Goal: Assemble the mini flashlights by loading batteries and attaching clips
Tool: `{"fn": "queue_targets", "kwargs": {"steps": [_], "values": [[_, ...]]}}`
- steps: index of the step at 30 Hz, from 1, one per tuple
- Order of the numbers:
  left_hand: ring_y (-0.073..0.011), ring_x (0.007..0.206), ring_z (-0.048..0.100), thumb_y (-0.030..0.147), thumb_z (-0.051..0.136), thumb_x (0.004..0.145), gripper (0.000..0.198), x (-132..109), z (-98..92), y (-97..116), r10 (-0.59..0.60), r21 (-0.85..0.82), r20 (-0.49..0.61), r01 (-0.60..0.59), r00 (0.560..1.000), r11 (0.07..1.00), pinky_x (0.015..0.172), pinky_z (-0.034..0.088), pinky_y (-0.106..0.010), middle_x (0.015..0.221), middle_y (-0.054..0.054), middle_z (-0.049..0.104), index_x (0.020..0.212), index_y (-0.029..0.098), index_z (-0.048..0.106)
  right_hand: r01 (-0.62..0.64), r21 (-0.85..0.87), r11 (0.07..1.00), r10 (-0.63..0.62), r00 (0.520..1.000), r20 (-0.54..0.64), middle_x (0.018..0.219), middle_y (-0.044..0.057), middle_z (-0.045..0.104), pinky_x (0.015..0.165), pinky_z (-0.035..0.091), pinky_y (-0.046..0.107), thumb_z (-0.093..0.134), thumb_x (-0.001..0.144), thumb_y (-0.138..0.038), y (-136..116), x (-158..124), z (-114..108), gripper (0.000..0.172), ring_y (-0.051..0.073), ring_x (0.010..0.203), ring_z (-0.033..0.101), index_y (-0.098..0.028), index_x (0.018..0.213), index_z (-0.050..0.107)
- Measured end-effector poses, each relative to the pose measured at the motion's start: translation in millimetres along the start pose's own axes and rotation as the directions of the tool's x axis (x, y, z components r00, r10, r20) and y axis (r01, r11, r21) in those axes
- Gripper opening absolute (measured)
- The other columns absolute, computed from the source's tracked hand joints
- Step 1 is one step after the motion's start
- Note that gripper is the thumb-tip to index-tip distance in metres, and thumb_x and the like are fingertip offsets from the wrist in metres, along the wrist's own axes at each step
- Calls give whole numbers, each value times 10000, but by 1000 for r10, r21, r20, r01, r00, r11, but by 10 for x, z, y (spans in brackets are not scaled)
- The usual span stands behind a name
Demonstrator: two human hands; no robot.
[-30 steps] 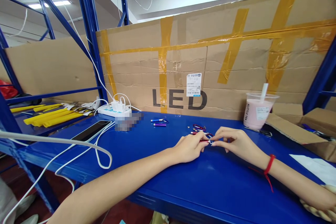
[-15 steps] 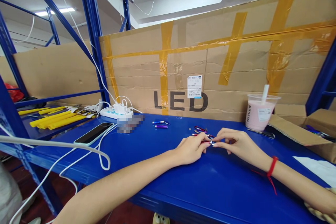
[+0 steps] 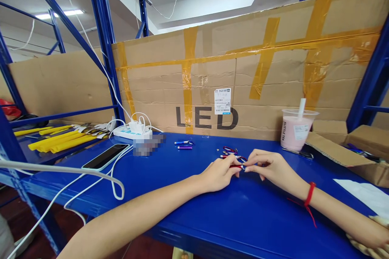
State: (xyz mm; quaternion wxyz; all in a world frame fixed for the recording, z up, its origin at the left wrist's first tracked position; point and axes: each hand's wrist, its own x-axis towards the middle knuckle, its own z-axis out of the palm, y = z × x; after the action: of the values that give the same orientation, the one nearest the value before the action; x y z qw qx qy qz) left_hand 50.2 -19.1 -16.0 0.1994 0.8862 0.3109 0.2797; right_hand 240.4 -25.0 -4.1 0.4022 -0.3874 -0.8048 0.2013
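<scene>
My left hand is closed around a slim red metal tube that looks like a keychain penlight. The tube's silver end points right, out of my fingers. My right hand pinches thumb and forefinger at that silver end; what exactly lies between those fingertips is too small to make out. Just behind both hands lies another red tube, and a dark red carabiner clip is near it. Farther left rest a blue tube with a clip and a purple tube.
A pink drink cup stands at the back right, beside an open cardboard box. White paper lies at the right edge. To the left are a phone, a power strip and white cables. Cardboard walls the blue table's back.
The view has shifted slightly, so everything sits a little farther left. Both hands keep nearly the same grip, with the right fingertips still at the tube's silver end.
</scene>
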Motion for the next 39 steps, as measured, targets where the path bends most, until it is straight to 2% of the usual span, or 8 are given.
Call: {"fn": "queue_targets", "kwargs": {"steps": [3, 11, 18, 32, 39], "values": [[-134, 846, 601, 206, 375, 900, 91, -9, 17, -15, 38, -37, -15, -38, 999, 999, 779, 428, -231, 854, -5, 650, 849, 188, 448, -21, 18, 1000, 21, 1000, -16, 677, 32, 557, 360, 409, 213, 638, 652, -548, -19, -15, 22, 396, 51, 366, 458, -158, 602, 692], [-140, 785, 617, 196, 414, 878, 53, -38, 4, 2, 65, -35, -38, -67, 997, 997, 688, 440, -216, 845, -9, 660, 837, 196, 447, -84, 33, 996, 85, 996, -13, 664, 10, 521, 352, 385, 224, 635, 643, -559, -22, -44, 34, 394, 54, 349, 454, -169, 639, 691], [-154, 860, 621, 201, 449, 861, 56, -21, 22, -37, 79, -30, -89, -82, 993, 996, 718, 449, -218, 894, -1, 668, 810, 198, 472, -118, 35, 992, 118, 993, 2, 683, 3, 518, 366, 376, 224, 650, 657, -516, -3, -49, 33, 357, 51, 362, 460, -161, 667, 684], [-163, 895, 624, 235, 464, 867, 80, 3, -8, -16, 4, 20, -37, -3, 999, 1000, 738, 455, -242, 957, 7, 673, 926, 217, 515, -133, 37, 990, 131, 991, 36, 664, 8, 542, 340, 369, 218, 671, 589, -567, 17, 8, -3, 408, 46, 341, 441, -162, 637, 687], [-149, 900, 620, 207, 430, 885, 121, 12, 3, -26, 38, -45, -2, -38, 999, 998, 785, 454, -238, 935, -28, 662, 988, 191, 490, -131, 41, 990, 130, 991, 39, 659, 10, 554, 352, 369, 233, 670, 579, -583, 79, 21, -11, 417, 52, 332, 443, -170, 632, 685]]}}
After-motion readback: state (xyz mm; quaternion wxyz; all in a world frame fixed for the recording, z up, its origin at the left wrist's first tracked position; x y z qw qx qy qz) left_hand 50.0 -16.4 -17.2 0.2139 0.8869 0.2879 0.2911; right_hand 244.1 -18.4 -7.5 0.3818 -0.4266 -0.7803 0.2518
